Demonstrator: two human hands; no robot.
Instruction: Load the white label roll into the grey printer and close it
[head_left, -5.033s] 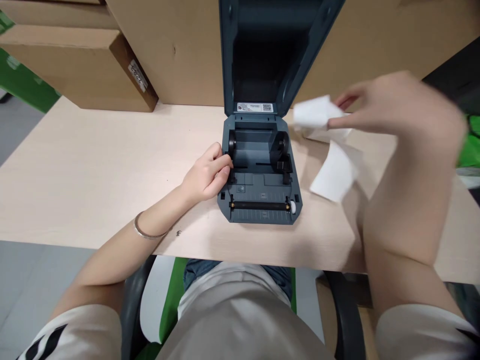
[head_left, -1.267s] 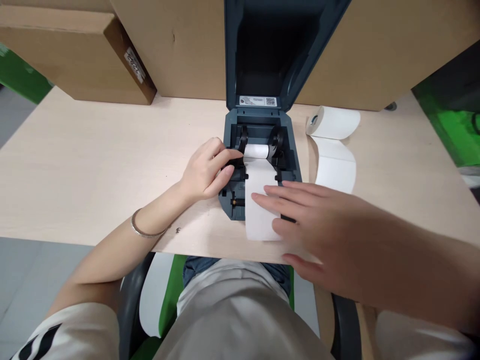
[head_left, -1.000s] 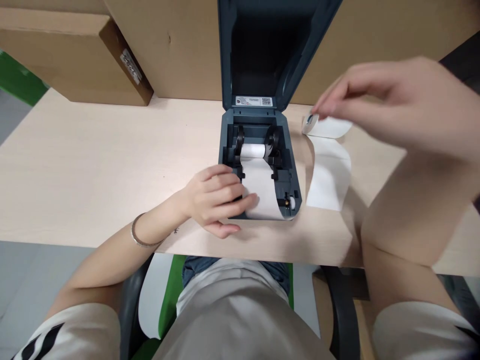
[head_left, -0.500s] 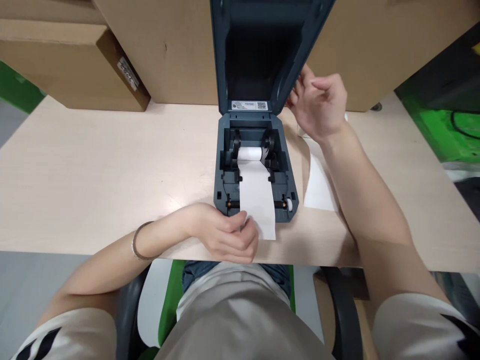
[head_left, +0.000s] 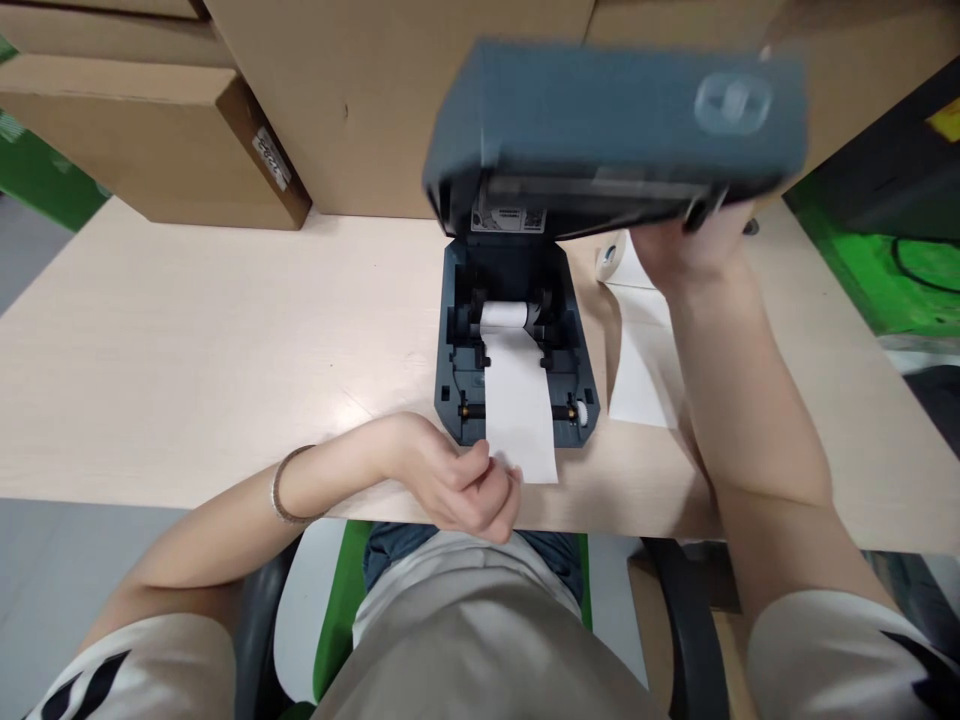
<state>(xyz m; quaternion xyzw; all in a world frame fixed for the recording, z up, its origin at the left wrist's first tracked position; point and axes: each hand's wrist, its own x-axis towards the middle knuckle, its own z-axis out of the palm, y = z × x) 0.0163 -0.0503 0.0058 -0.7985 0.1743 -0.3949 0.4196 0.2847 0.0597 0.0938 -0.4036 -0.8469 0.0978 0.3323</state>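
Observation:
A dark blue-grey label printer (head_left: 450, 370) stands on the table with its lid (head_left: 600, 110) tilted part-way down over the back. Inside lies a small white label roll (head_left: 504, 315), its label strip (head_left: 523, 400) running forward across the black roller (head_left: 562, 411) and past the front edge. My left hand (head_left: 465, 485) is closed, thumb and fingers pinching the strip's left front edge. Under the lid's right side, my right hand (head_left: 690, 250) grips the lid; most of its fingers are hidden. The lid is blurred by motion.
Right of the printer lies another white label roll (head_left: 615, 255) with its strip (head_left: 645, 370) unrolled towards me. Cardboard boxes (head_left: 135, 140) stand along the back of the table (head_left: 225, 370). A chair armrest (head_left: 679, 620) is below the table edge.
The lid has swung forward and down from nearly upright, with my right hand moving along at its right side. My left hand stays at the strip's front end, slightly lower.

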